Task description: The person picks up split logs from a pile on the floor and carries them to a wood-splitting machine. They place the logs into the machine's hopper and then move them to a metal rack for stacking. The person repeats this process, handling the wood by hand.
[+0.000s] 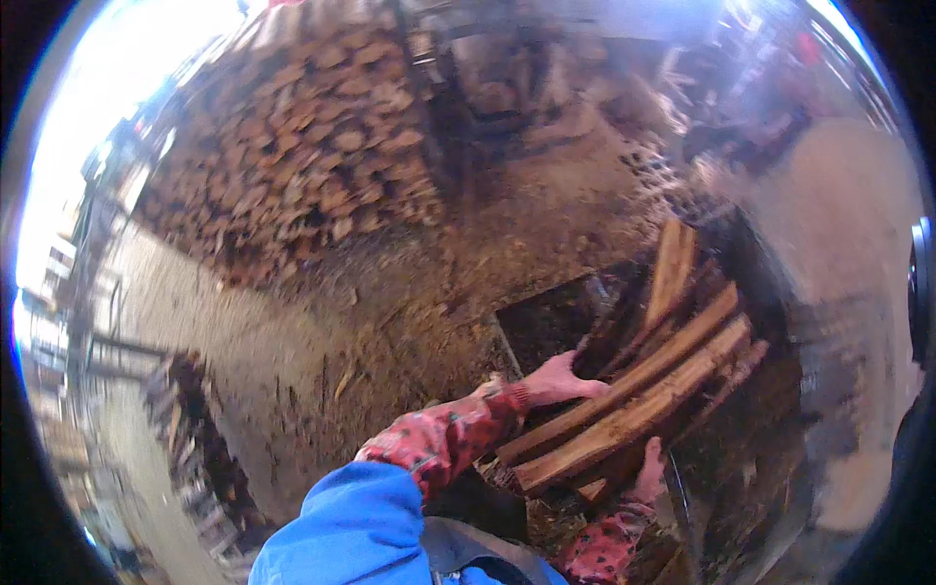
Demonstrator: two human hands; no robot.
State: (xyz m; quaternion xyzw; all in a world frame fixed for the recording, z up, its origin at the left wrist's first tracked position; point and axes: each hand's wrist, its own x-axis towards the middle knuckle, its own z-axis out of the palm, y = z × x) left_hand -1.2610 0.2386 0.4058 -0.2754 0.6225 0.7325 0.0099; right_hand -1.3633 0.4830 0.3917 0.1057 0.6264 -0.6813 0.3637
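Several long split firewood pieces (636, 411) lie side by side in front of me, slanting from lower left to upper right. My left hand (561, 380) grips their left side, the thumb stretched over the wood and the other fingers partly hidden. Against the near right side of the same pieces, my right hand (648, 475) is closed, its fingers mostly out of sight under the wood. Both forearms wear red patterned sleeves. Beneath and behind the wood is a dark, flat-sided surface (551, 327) with a straight edge.
A tall stack of split logs (302, 146) stands at the far left. Another low woodpile (195, 458) runs along the left side. Brown ground with wood scraps (390, 322) lies between. A pale surface (838, 205) is at the right; the upper right is blurred.
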